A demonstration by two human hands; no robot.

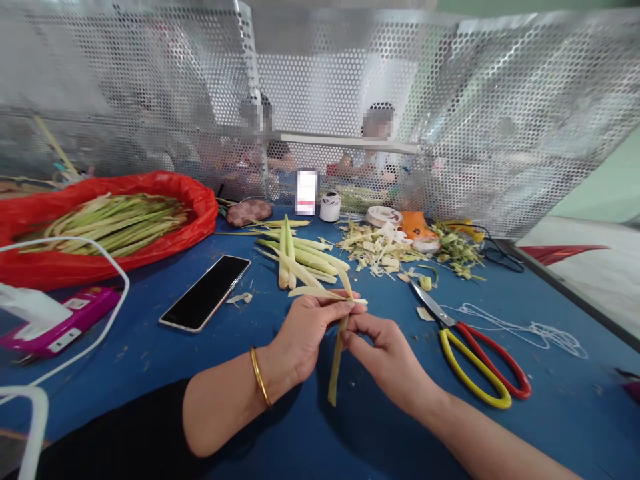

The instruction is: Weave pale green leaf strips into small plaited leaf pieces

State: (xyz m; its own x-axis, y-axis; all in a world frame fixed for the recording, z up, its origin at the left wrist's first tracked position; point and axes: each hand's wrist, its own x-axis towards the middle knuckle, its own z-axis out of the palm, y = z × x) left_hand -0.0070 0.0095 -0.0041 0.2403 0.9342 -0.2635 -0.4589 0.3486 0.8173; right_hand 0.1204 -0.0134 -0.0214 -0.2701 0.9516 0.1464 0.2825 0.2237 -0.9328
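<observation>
Pale green leaf strips [338,363] cross each other between my two hands, one end hanging down toward me and others fanning out to the upper left. My left hand [313,323], with a gold bangle on its wrist, pinches them where they cross. Just right of it, my right hand [383,350] has its thumb and fingers closed on the hanging strip. Behind the hands lies a small pile of leaf stalks [315,257]. Scissors [463,333] with one red and one yellow handle rest open to the right. Fingertips partly hide the crossing.
Left stands a red bag [193,230] of long leaves, near a purple power strip [70,320] with a white cable. A dark-screened phone [206,293] lies nearer. Leaf scraps [380,247], a tape roll [384,217] and white string [545,331] are right. A perforated metal screen [340,87] closes the back.
</observation>
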